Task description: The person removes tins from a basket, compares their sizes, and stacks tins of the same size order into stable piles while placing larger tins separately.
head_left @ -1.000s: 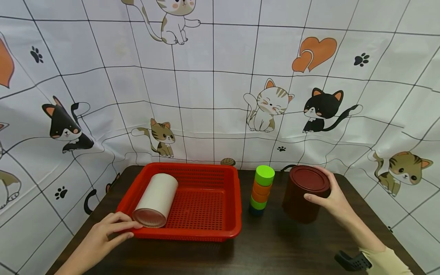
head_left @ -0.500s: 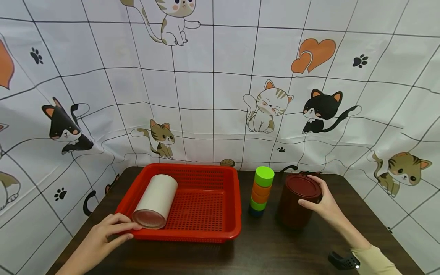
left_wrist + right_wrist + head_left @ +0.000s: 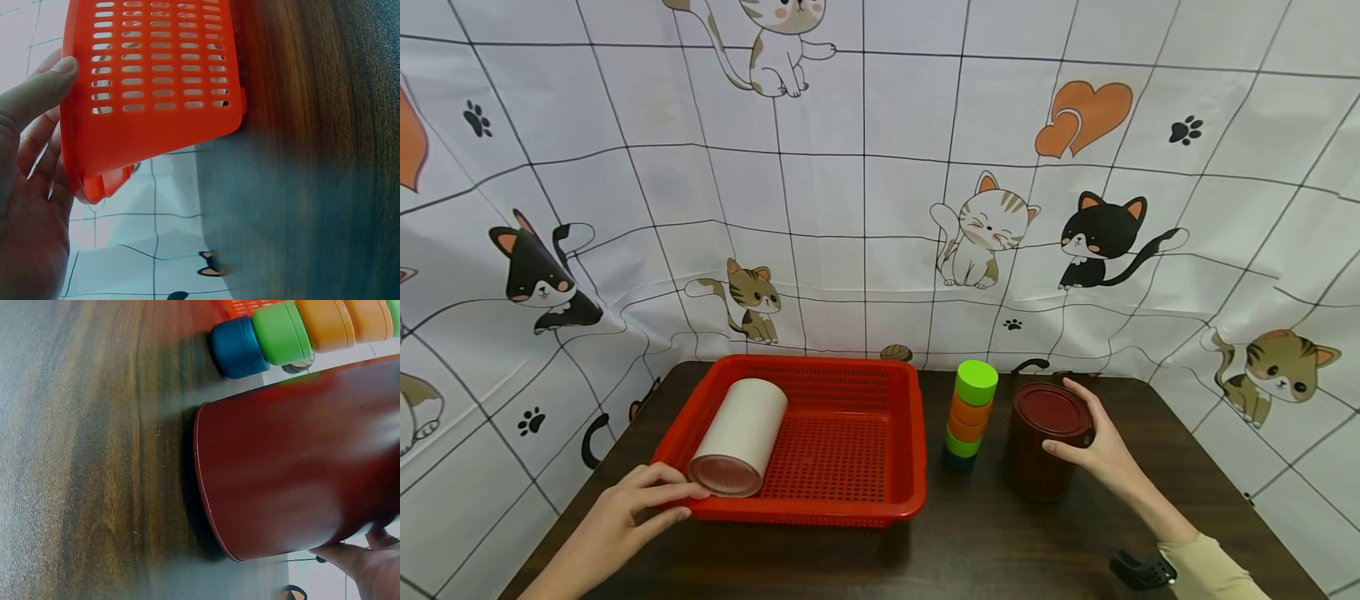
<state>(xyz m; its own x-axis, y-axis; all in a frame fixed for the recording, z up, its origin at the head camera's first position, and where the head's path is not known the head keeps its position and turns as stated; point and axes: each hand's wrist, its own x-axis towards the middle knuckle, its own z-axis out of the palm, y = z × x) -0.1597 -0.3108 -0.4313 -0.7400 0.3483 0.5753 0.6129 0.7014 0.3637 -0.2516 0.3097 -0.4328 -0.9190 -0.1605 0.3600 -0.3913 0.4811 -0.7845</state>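
Observation:
A red plastic basket (image 3: 850,508) with slotted walls stands on the dark table. In it lies a white cylindrical can (image 3: 741,433) on its side, leaning at the left, its pinkish end facing the front. My left hand (image 3: 625,517) pinches the basket's front left rim; the left wrist view shows the thumb on the outer wall and the fingers behind the rim. My right hand (image 3: 1101,442) grips a large dark red canister (image 3: 1045,467) near its lid, thumb in front and fingers round the far side. The canister's base (image 3: 219,487) is at or very close to the tabletop.
A stack of small cups (image 3: 972,417), green, orange and blue, stands upright between basket and canister. A white cat-print sheet (image 3: 865,208) hangs behind and along both sides of the table (image 3: 970,550). A dark band (image 3: 1142,571) circles the right wrist.
My right hand has carried the canister a little left, closer to the cup stack, and lowered it. The left hand, basket and white can have stayed put.

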